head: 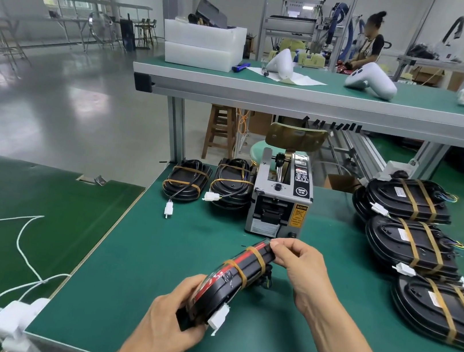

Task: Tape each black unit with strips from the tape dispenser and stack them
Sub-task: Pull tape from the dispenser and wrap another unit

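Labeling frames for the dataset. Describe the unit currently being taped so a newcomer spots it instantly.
On the green bench, directly in front of the grey tape dispenser, it is the black unit held tilted on edge between the left hand and right hand. Unlike the units lying flat, it shows a red face.

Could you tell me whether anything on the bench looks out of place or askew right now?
Only one thing: a white connector trails loose on its cable from the far-left taped unit, lying out on the green mat.
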Demonstrator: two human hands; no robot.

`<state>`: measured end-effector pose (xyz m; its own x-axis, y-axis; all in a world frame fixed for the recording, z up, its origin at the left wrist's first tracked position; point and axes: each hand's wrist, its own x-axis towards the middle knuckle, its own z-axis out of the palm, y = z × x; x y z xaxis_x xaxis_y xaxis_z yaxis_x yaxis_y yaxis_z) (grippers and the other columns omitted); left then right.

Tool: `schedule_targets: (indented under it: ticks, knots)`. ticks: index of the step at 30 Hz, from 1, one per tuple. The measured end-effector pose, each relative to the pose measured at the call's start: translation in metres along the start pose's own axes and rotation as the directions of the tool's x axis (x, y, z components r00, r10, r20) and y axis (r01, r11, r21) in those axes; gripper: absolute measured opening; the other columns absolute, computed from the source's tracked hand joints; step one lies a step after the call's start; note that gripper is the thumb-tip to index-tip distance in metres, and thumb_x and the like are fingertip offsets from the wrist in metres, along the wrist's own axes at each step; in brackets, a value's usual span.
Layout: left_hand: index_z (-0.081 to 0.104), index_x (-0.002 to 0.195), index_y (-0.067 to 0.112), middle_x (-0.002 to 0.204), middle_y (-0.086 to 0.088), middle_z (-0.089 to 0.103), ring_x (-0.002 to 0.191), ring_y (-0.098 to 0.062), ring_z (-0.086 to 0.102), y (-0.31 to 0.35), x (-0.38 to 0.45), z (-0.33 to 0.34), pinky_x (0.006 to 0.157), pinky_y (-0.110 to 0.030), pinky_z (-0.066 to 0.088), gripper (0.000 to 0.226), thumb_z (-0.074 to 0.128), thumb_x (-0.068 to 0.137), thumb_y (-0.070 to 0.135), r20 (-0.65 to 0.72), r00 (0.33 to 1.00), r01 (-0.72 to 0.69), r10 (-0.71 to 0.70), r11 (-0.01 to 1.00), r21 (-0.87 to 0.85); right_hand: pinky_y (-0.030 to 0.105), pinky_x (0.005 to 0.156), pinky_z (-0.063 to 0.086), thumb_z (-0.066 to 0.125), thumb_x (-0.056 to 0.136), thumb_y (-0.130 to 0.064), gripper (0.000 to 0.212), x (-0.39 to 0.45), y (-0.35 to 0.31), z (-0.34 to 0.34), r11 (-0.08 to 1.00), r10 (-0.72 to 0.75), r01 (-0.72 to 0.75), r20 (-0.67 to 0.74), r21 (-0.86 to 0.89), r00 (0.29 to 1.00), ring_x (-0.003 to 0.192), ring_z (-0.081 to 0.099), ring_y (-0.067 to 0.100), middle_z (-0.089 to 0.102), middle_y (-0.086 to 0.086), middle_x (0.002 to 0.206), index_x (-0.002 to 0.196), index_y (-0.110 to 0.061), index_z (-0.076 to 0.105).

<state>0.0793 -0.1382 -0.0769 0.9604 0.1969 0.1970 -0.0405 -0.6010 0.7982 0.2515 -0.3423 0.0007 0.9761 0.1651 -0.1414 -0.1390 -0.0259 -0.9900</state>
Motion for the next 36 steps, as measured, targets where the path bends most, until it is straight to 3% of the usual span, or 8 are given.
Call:
schedule_targets:
  ticks: [10,17,20,22,26,28,32,36]
  knots:
    - [0.049,0.145,0.048,0.095,0.016,0.075,0.078,-0.013,0.064,-0.003,0.000,0.000,0.079,-0.014,0.055,0.073,0.082,0.081,0.034,0.013,1.000,0.018,-0.018,1.000,0.018,0.012,0.065,0.051,0.085,0.085,-0.018,0.009,-0.012,0.006,0.003,0.997,-0.076,0.077,0.040,-0.015,0.996,0.072,0.068,0.005,0.079,0.002,0.082,0.089,-0.012,0.079]
    - [0.048,0.142,0.052,0.093,0.019,0.074,0.078,-0.008,0.065,-0.001,0.000,0.003,0.075,-0.009,0.051,0.067,0.078,0.083,0.055,0.003,0.999,0.044,-0.044,0.999,0.016,0.015,0.077,0.055,0.078,0.092,-0.026,0.010,-0.025,0.011,-0.001,0.992,-0.107,0.115,0.151,-0.046,0.983,0.094,0.073,0.009,0.080,-0.004,0.100,0.102,-0.025,0.077]
    - [0.047,0.142,0.053,0.097,0.021,0.074,0.082,-0.007,0.067,0.000,0.000,0.004,0.076,-0.008,0.051,0.065,0.074,0.083,0.062,0.004,0.998,0.062,-0.062,0.998,0.008,0.028,0.097,0.054,0.081,0.087,-0.039,0.036,-0.038,0.013,0.006,0.977,-0.130,0.163,0.217,-0.138,0.967,0.108,0.070,0.005,0.076,-0.014,0.114,0.119,-0.031,0.067]
    - [0.047,0.141,0.054,0.099,0.023,0.074,0.083,-0.005,0.068,0.000,0.001,0.005,0.076,-0.007,0.050,0.063,0.074,0.084,0.059,0.013,0.998,0.057,-0.057,0.998,0.019,0.026,0.095,0.050,0.082,0.071,-0.062,0.060,-0.050,0.011,0.013,0.948,-0.122,0.172,0.197,-0.267,0.973,0.108,0.065,-0.004,0.071,-0.024,0.114,0.122,-0.041,0.057]
    - [0.045,0.139,0.064,0.110,0.032,0.072,0.097,0.004,0.071,0.007,-0.001,0.004,0.080,-0.004,0.048,0.065,0.075,0.083,0.048,0.023,0.999,0.028,-0.028,1.000,0.006,0.038,0.108,0.045,0.074,0.061,-0.074,0.082,-0.065,0.005,0.022,0.858,-0.215,0.233,0.093,-0.457,0.972,0.123,0.052,0.007,0.061,-0.024,0.119,0.131,-0.040,0.049]
    - [0.043,0.136,0.070,0.114,0.036,0.070,0.101,0.006,0.069,0.013,-0.002,0.002,0.081,-0.003,0.048,0.068,0.074,0.081,0.045,0.022,0.999,0.033,-0.033,0.999,-0.004,0.043,0.120,0.034,0.068,0.064,-0.074,0.090,-0.071,0.004,0.025,0.797,-0.321,0.325,0.099,-0.509,0.942,0.125,0.042,-0.001,0.055,-0.023,0.127,0.142,-0.033,0.046]
    - [0.040,0.146,0.061,0.123,0.032,0.067,0.109,0.006,0.067,0.022,-0.008,-0.005,0.086,-0.006,0.048,0.074,0.069,0.083,0.034,0.071,0.997,-0.010,0.009,1.000,0.012,0.041,0.129,0.005,0.072,0.080,-0.057,0.080,-0.085,0.005,0.035,0.560,-0.577,0.568,0.207,-0.603,0.790,0.138,0.045,0.004,0.055,-0.014,0.142,0.147,-0.022,0.046]
    - [0.040,0.155,0.045,0.141,0.034,0.059,0.128,0.012,0.057,0.026,-0.013,-0.009,0.099,-0.002,0.039,0.082,0.069,0.082,0.023,0.072,0.997,-0.035,0.033,0.999,0.018,0.047,0.127,0.007,0.068,0.082,-0.054,0.078,-0.094,0.007,0.049,0.325,-0.711,0.682,0.307,-0.655,0.633,0.148,0.041,0.014,0.049,-0.004,0.155,0.148,-0.018,0.047]
